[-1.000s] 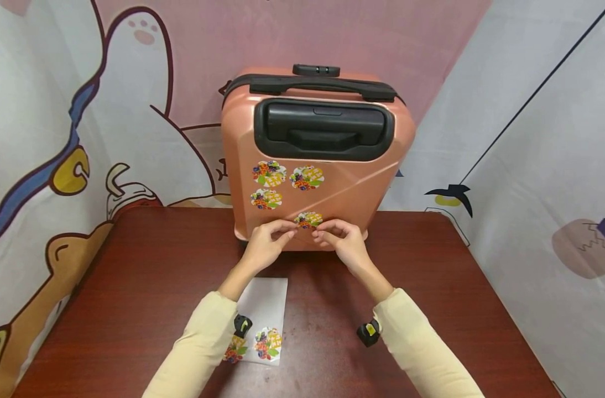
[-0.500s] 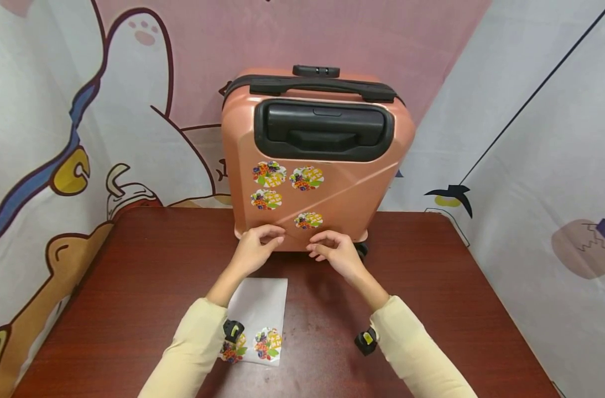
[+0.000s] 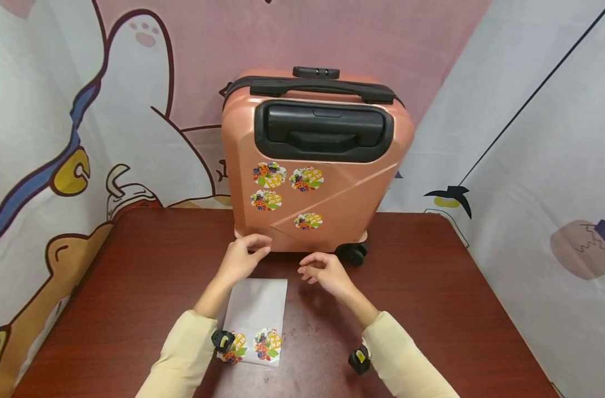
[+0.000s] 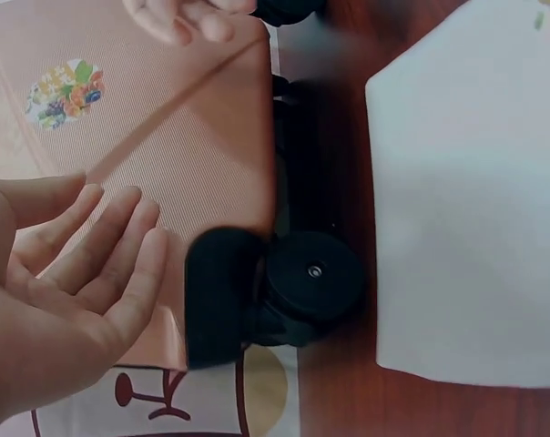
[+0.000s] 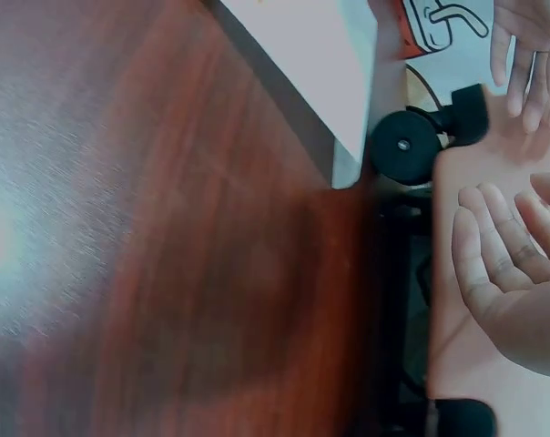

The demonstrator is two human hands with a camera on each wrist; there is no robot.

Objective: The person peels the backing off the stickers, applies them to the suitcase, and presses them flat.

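Note:
A rose-gold suitcase [image 3: 347, 204] stands upright at the back of the table. Three round fruit-print stickers cluster at its upper left, and another sticker [image 3: 308, 221] is lower, near the middle. My left hand [image 3: 243, 258] hovers before the suitcase's lower left corner, fingers relaxed, holding nothing. To its right, my right hand [image 3: 327, 272] hangs in front of the suitcase's bottom edge, fingers loosely bent around nothing. Below the left hand lies a white sticker sheet [image 3: 257, 301] with two fruit stickers at its near end; the left wrist camera partly covers one of them.
The reddish-brown table [image 3: 422, 298] extends on both sides of the suitcase. A black wheel [image 3: 352, 253] juts from the suitcase's lower right corner. Behind and beside the table hangs a cartoon-print cloth [image 3: 183, 160].
Both hands have let go of the lower middle sticker, which stays on the suitcase. They have drawn back toward the person and moved apart, the left hand going left.

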